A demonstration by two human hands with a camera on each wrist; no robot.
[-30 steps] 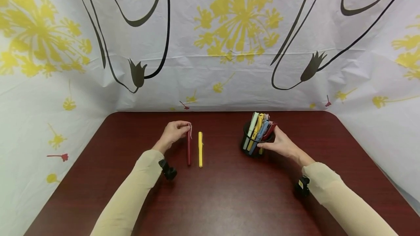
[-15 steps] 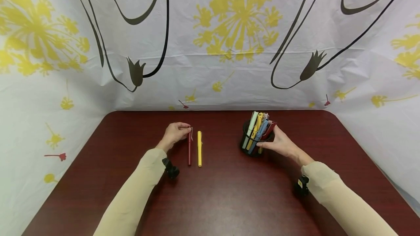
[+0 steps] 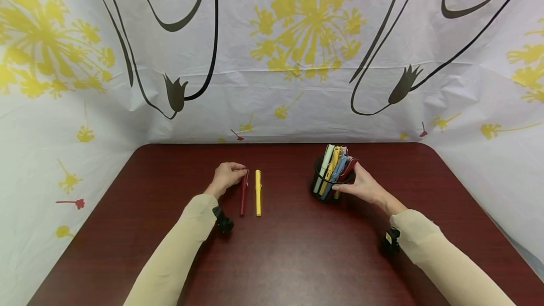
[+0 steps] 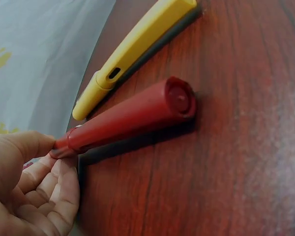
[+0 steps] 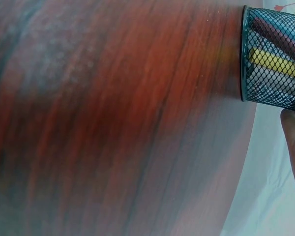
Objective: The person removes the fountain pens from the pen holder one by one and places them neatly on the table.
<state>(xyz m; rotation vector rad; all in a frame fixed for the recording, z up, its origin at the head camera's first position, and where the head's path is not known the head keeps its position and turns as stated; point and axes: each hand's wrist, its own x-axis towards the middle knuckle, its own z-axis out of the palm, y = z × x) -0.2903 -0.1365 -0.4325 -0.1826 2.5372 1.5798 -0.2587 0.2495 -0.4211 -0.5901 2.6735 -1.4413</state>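
Observation:
My left hand [image 3: 226, 178] pinches the far, capped end of a dark red pen [image 3: 243, 196] between thumb and fingers. In the left wrist view the red pen [image 4: 132, 115] points its round end toward the camera, close over the table. A yellow pen [image 3: 258, 193] lies just right of it, nearly parallel. My right hand [image 3: 368, 186] grips the right side of a black mesh pen cup [image 3: 316, 183], which stands upright. Pale green, yellow, blue and dark red pens [image 3: 337, 169] lean in the cup. The right wrist view shows the mesh cup [image 5: 275, 61] and part of the hand.
The dark red-brown wooden table [image 3: 280, 259] ends at the back against a white cloth [image 3: 272, 107] printed with yellow flowers and dark stems. The same cloth hangs at both sides. Each wrist wears a small black camera [image 3: 223, 221].
My left hand has drawn slightly toward me, and the red pen has tilted a little, its near end shifting left. The right hand and the cup have stayed in place.

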